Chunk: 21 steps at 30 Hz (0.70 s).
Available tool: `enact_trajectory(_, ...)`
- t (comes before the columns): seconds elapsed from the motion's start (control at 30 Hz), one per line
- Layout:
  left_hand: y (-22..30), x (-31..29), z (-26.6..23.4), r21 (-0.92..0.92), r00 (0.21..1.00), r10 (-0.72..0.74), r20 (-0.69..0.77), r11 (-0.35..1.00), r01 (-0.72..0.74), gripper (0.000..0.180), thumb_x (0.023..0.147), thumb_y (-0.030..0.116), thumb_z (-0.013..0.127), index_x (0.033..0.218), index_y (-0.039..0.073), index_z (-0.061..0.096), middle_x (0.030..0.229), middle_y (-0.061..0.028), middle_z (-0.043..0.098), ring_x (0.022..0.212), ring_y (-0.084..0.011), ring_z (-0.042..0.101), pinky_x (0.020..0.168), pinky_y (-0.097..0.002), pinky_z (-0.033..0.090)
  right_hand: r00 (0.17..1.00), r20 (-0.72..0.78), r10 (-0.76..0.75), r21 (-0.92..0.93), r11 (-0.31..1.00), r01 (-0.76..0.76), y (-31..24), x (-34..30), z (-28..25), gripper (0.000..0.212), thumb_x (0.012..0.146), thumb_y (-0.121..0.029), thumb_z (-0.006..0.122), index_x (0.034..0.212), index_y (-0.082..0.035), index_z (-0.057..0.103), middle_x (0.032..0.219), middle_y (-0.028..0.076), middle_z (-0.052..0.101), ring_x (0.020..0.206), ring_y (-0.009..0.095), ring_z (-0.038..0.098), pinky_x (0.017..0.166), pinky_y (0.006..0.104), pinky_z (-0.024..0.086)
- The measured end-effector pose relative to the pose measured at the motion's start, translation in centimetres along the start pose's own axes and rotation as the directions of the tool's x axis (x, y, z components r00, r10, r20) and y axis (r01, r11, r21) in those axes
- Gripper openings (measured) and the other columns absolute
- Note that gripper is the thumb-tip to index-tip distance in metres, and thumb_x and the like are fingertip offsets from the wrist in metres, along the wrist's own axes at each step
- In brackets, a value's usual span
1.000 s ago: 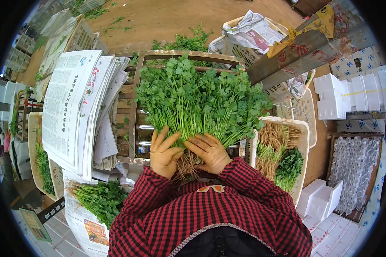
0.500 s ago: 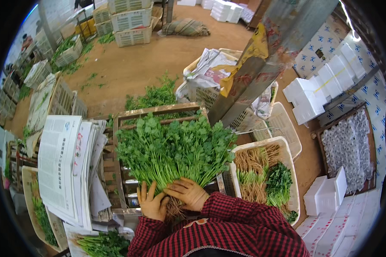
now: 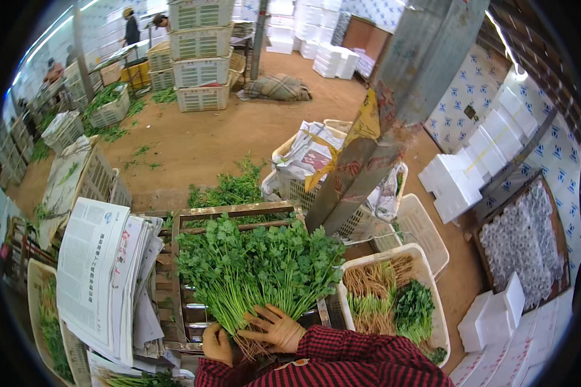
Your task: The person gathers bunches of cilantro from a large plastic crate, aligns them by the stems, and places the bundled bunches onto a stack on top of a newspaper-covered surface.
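Observation:
A wide spread of leafy green herbs, like cilantro or celery, lies on a slatted wooden rack, leaves away from me and brown roots toward me. My right hand rests on the lower stems, fingers spread and reaching left across them. Left of the roots, my left hand is curled closed at the rack's near edge; its inner side is hidden, so what it holds, if anything, does not show. Beneath the herbs is the rack, with metallic bars showing between its wooden edges.
A stack of newspapers stands left of the rack. At right, a cream crate holds bundled herbs. A metal post rises beyond the rack. White foam boxes stand farther right, and loose greens lie on the floor ahead.
My left hand has gone from spread fingers on the stems to curled closed, lower and beside the roots. My right hand stays on the stems. The view has tilted up.

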<state>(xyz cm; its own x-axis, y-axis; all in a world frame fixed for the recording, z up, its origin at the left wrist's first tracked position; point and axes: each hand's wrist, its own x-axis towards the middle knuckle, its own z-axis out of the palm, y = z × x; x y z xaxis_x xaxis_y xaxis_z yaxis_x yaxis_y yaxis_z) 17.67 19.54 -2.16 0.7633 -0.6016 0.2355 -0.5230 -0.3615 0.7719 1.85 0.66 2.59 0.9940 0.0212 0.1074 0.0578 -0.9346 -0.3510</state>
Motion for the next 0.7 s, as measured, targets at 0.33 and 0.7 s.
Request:
enact_trajectory(0.33,-2.1,-1.7,3.0,-0.545,0.862,-0.435,0.258,0.671,0.502,0.019,0.093,-0.005,0.060,0.112,-0.004,0.064,0.112,-0.0145,0.068,0.100,-0.0225,0.066,0.089,-0.0340,0.053,0.995,-0.013,0.094,-0.142,0.985,-0.095,-2.0,2.0,3.2,0.070,0.097,-0.026,0.059,0.159,-0.044,0.031,0.171,0.008,0.025,0.153,0.037,0.029,0.124,0.0608,0.021)
enact_trajectory(0.7,2.2,1.5,0.2,-0.844,0.887,-0.328,0.326,0.323,0.429,0.034,0.103,0.014,0.061,0.130,-0.004,0.054,0.123,-0.0170,0.064,0.101,-0.0302,0.070,0.086,-0.0460,0.063,0.939,-0.339,0.062,-0.037,0.996,-0.079,-0.4,5.3,-1.4,0.030,0.088,-0.026,0.066,0.117,-0.018,0.071,0.141,0.011,0.061,0.104,0.033,0.066,0.081,0.0488,0.054)
